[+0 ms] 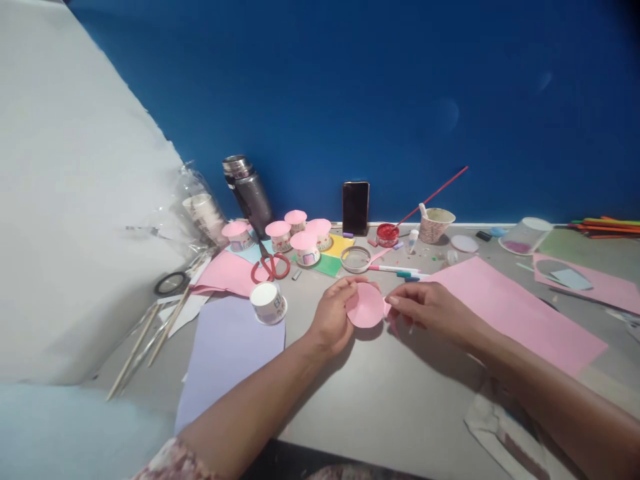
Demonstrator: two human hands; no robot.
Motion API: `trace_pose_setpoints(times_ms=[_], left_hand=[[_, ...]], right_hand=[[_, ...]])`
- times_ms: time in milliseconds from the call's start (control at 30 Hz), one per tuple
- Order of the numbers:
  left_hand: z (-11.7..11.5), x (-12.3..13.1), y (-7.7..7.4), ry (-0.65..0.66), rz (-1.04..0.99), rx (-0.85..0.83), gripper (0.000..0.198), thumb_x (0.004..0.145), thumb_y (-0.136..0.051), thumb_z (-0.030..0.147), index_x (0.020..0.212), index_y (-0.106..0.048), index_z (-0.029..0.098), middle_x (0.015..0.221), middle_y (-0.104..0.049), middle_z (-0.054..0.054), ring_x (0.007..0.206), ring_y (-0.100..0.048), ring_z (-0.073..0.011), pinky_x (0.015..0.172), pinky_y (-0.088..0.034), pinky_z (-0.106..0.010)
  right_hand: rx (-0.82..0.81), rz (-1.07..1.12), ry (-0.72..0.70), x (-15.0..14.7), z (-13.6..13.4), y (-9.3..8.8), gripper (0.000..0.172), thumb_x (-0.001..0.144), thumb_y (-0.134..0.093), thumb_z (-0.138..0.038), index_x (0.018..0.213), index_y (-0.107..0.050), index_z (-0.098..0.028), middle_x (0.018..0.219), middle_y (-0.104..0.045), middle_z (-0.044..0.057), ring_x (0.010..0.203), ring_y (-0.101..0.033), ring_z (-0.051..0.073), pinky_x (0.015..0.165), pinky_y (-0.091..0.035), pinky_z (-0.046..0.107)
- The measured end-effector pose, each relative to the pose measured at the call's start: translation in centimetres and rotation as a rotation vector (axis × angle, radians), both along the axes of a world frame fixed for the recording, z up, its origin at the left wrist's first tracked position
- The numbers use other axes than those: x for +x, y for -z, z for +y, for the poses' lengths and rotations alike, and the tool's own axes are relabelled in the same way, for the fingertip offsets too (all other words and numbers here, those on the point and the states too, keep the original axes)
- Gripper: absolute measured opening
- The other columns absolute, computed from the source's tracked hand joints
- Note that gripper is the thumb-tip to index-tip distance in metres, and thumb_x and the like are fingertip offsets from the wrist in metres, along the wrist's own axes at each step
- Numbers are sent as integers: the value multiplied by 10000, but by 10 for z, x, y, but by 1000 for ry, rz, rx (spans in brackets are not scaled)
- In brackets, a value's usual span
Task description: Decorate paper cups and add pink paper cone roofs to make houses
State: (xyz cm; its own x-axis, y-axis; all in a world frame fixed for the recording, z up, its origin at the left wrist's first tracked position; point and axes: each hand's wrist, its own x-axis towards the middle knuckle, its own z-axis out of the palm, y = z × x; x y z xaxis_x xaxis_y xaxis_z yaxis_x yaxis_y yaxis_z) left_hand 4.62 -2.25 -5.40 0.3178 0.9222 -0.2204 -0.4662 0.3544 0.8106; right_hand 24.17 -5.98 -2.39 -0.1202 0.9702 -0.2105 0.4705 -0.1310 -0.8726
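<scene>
My left hand point(336, 317) is closed on a round pink paper disc point(365, 306), thumb over its left edge, above the grey table. At the disc's right edge my right hand point(425, 308) pinches a thin pink paper strip point(387, 308). I cannot tell whether strip and disc are still joined. Beyond my left hand several small paper cups stand upside down, topped with pink discs, such as the nearest cup point(305, 251). One upturned white cup point(268, 303) has no pink disc and sits on a lilac sheet point(227, 360). Red-handled scissors point(271, 267) lie behind it.
A dark flask point(250, 193) and a phone point(355, 208) lean on the blue wall. Red paint point(387, 233) with a stick, a paper cup point(436, 225), a tape ring point(355, 259) and markers lie ahead. Pink paper point(515, 313) lies right; wooden sticks point(135, 353) lie left.
</scene>
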Motion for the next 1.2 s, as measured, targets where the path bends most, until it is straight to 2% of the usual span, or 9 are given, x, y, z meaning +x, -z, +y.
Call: trace_pose_setpoints(times_ms=[333,467,633,733,800,933,1033,1133,1200], left_hand=[[-10,6,4,46,-12,26,256,792,-734,299,998,-708,150,922,-814,-117,819,-762,-233,773,-548,-324],[-12,5,4,42,3,45,274,784,-748,321,994,-709,150,931,-814,-121,833,-765,-243,789,-554,-337],[-8,7,4,65,37,44,324,781,-770,394,998,-694,167,1007,-802,-137,946,-757,-283,845,-552,-373],[-17,3,-15,-13,207,148,322,804,-790,374,1070,-711,211,1206,-758,-129,1197,-678,-314,988,-526,-412],[-29,-10,-39,-80,395,349,454,777,-846,284,1210,-713,257,1401,-670,-109,1420,-524,-335,1146,-438,-426],[-41,-73,-73,-385,837,780,791,748,-851,349,1486,-565,325,1592,-501,-63,1554,-355,-372,1295,-281,-478],[-25,-131,-56,-614,1135,708,893,749,-782,510,1555,-467,292,1669,-396,-80,1519,-391,-418,1299,-267,-569],[-6,-168,-18,-491,1157,328,967,734,-721,661,1566,-435,261,1671,-403,-130,1460,-456,-473,1213,-372,-657],[-1,-176,2,-431,1195,278,940,770,-685,688,1570,-428,269,1673,-398,-129,1444,-486,-463,1206,-380,-647]], right_hand=[[14,-128,44,-11,-4,15,350,851,-619,-464,600,-600,-220,622,-692,17,627,-588,180,609,-404,309],[46,-158,121,-11,-2,17,334,831,-642,-498,641,-582,-230,659,-728,19,661,-617,197,628,-413,318],[-49,-4,-24,-6,2,19,319,868,-629,-445,638,-568,-232,635,-739,31,628,-646,194,643,-454,321],[-90,102,-83,-4,2,19,298,876,-636,-415,652,-559,-234,622,-730,22,607,-653,185,635,-467,308],[-98,96,-76,-2,2,18,297,864,-647,-404,637,-572,-228,612,-718,18,599,-651,179,619,-464,298],[-43,-93,-48,13,9,8,261,824,-710,-420,673,-689,-208,650,-744,24,616,-642,179,565,-426,279],[102,-205,186,40,23,-4,244,808,-758,-452,745,-755,-217,666,-756,23,572,-611,174,525,-391,277],[210,-227,433,77,48,-14,258,800,-782,-403,644,-727,-205,625,-723,18,485,-506,135,490,-330,282],[241,-213,552,103,69,-20,251,810,-789,-327,622,-707,-184,599,-690,24,500,-498,130,494,-333,286]])
